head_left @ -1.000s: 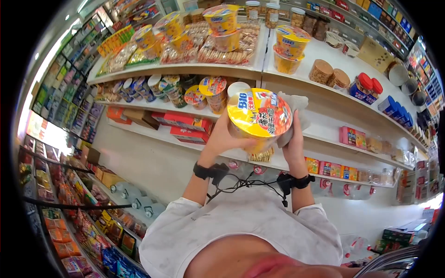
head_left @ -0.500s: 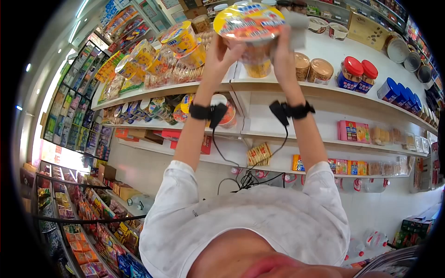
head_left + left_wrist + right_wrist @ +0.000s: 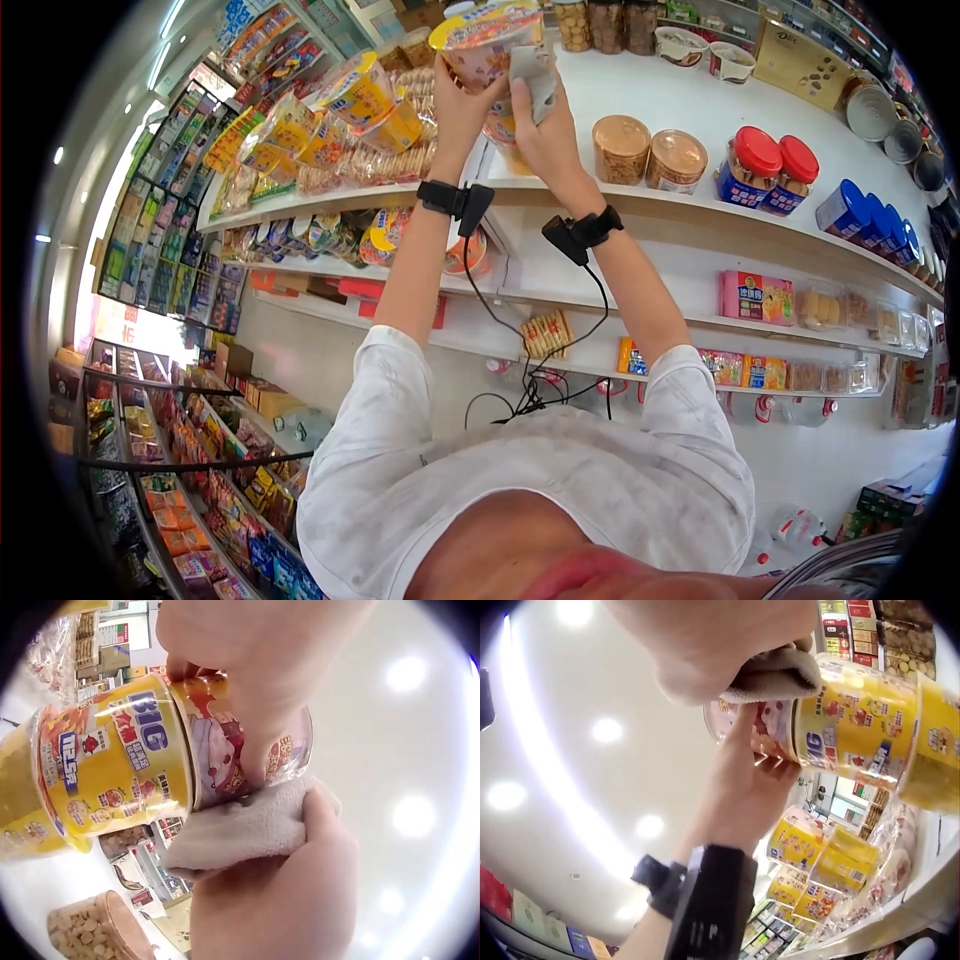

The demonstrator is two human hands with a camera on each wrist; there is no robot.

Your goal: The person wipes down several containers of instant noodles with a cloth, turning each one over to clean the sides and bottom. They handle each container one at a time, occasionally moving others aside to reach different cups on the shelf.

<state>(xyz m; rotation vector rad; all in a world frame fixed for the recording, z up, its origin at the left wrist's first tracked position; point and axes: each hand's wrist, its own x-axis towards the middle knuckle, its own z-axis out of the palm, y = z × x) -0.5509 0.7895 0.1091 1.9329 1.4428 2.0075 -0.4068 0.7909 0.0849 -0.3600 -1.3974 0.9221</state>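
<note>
A tub of instant noodles (image 3: 485,62) with a yellow-rimmed lid stands above the top shelf, at the upper middle of the head view. My left hand (image 3: 462,112) grips its side, thumb and fingers around the wall. With my right hand (image 3: 550,140) I hold a folded grey cloth (image 3: 533,82) against the tub's other side. The left wrist view has the held tub (image 3: 214,742) end to end with a yellow BIG noodle tub (image 3: 112,761) stacked beneath it. From the right wrist, the cloth (image 3: 776,679) lies bunched under my fingers, close to the tub's wall.
More stacked yellow noodle tubs (image 3: 360,95) stand left on bagged biscuits. To the right are biscuit jars (image 3: 620,148), red-lidded jars (image 3: 757,165) and blue-lidded canisters (image 3: 845,212). The white shelf edge (image 3: 720,205) runs below my hands. Black cables (image 3: 530,390) hang from the wrist straps.
Both hands have risen from before my chest to the top shelf and shifted left, carrying the noodle tub onto another tub. The cloth has come round to the tub's near right side.
</note>
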